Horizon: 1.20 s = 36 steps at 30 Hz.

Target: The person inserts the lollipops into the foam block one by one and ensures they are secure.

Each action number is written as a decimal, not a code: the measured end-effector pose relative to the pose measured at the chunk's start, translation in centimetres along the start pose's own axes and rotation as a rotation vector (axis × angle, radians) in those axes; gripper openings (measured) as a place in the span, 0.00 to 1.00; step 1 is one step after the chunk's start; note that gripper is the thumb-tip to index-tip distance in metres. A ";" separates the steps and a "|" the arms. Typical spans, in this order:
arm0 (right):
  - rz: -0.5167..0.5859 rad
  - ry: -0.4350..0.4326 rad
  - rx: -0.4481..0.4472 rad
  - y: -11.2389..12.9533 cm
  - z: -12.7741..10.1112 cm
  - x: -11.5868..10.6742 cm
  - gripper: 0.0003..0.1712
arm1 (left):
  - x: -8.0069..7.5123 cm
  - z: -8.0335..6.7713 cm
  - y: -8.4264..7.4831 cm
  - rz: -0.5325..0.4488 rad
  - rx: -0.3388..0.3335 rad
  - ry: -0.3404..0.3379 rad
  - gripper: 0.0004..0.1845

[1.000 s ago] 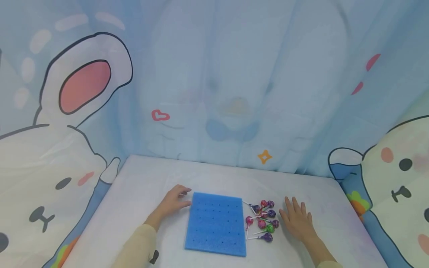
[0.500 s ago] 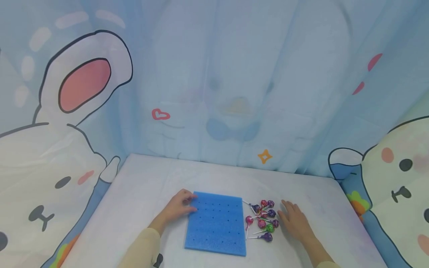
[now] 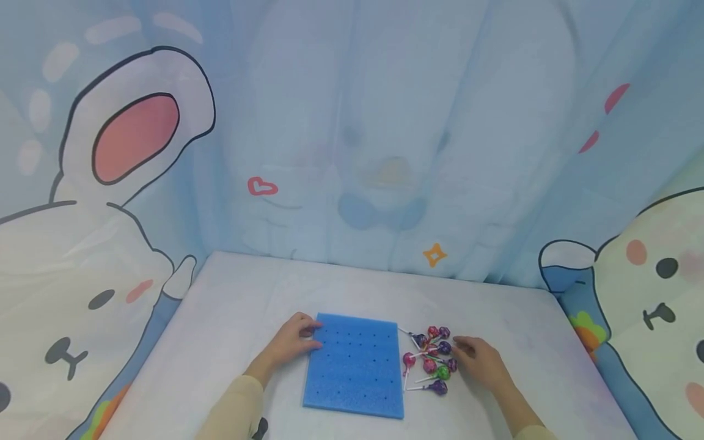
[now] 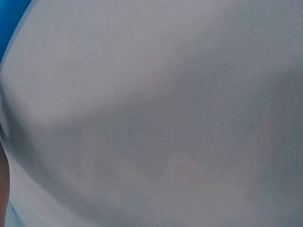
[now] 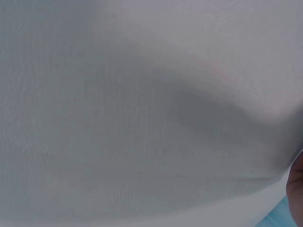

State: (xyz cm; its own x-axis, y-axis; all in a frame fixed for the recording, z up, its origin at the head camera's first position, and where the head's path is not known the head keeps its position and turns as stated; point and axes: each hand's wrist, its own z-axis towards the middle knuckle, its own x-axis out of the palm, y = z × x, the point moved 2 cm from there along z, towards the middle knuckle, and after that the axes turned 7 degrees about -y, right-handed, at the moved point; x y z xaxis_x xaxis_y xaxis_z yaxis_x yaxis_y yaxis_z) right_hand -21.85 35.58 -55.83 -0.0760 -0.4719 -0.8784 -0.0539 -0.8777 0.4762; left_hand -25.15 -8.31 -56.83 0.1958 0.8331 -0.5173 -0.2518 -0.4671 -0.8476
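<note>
Lollipops [image 3: 431,360] lie in a loose pile on the white table [image 3: 247,293], just beside the three o'clock edge of the blue foam board [image 3: 354,366], which has rows of small holes. I see my right hand [image 3: 481,362] at three o'clock of the pile, its fingers curled toward the nearest sweets, though I cannot tell if they pinch one. My left hand [image 3: 291,341] rests at the board's ten o'clock corner, fingers bent on its edge; both wrist views show only pale cloth.
</note>
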 end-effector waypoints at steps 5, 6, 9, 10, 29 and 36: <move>0.022 0.025 -0.020 0.0 0.1 0.2 0.25 | -0.1 0.0 -0.1 -0.002 0.009 -0.002 0.22; 0.024 0.029 -0.024 0.1 0.0 0.3 0.25 | -0.2 0.0 -0.1 -0.005 0.013 -0.003 0.22; 0.026 0.029 -0.034 0.2 0.1 0.4 0.24 | -0.3 -0.1 -0.3 -0.017 0.019 -0.005 0.22; 0.025 0.029 -0.038 0.2 0.1 0.4 0.25 | -0.3 -0.1 -0.3 -0.018 0.019 -0.003 0.22; 0.135 0.001 0.014 0.5 0.4 0.2 0.27 | -0.2 -0.1 -0.3 0.012 -0.002 -0.001 0.22; 0.286 -0.083 0.033 1.8 0.7 -0.5 0.30 | 0.0 -0.1 -0.2 0.000 0.002 -0.004 0.22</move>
State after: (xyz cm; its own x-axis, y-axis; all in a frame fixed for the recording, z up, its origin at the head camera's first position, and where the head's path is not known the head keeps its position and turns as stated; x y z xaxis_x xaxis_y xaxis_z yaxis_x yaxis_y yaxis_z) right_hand -22.56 34.26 -54.51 -0.1736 -0.6898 -0.7029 -0.0504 -0.7066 0.7058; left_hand -24.98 -8.30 -56.68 0.1921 0.8343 -0.5167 -0.2540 -0.4663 -0.8474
